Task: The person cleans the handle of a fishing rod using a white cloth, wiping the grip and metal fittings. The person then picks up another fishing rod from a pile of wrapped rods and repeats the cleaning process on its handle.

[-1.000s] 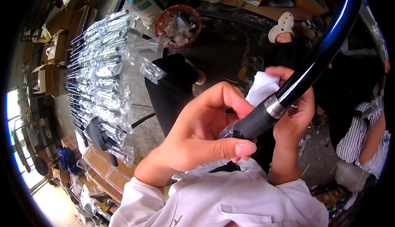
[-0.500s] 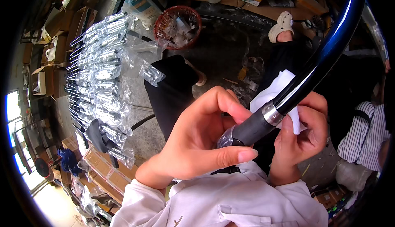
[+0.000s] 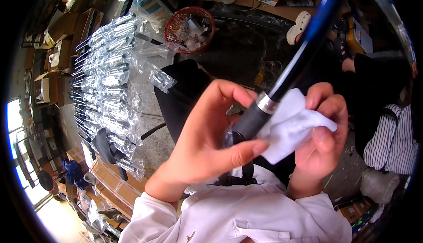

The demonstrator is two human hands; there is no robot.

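Note:
My left hand (image 3: 198, 141) is wrapped round the dark grey handle (image 3: 253, 120) of a long, glossy dark-blue pole. The thumb lies on the near side, and clear plastic film shows by the handle's lower end. Above the handle sits a silver metal collar (image 3: 266, 103). From there the pole (image 3: 304, 51) slants up to the right, blurred toward its far end. My right hand (image 3: 324, 141) pinches a folded white cloth (image 3: 288, 124) between thumb and fingers. The cloth hangs just right of the collar; whether it touches the pole I cannot tell.
On my left lies a row of several plastic-wrapped poles (image 3: 112, 80). A red basket (image 3: 189, 13) holding scraps stands ahead. Cardboard boxes (image 3: 116, 181) are stacked at lower left. Another person's striped sleeve (image 3: 382, 141) and a light clog (image 3: 299, 25) show at right.
The pole has swung left and stands steeper. The white cloth, earlier round the back of the pole at the collar, has spread out to its right with my right hand.

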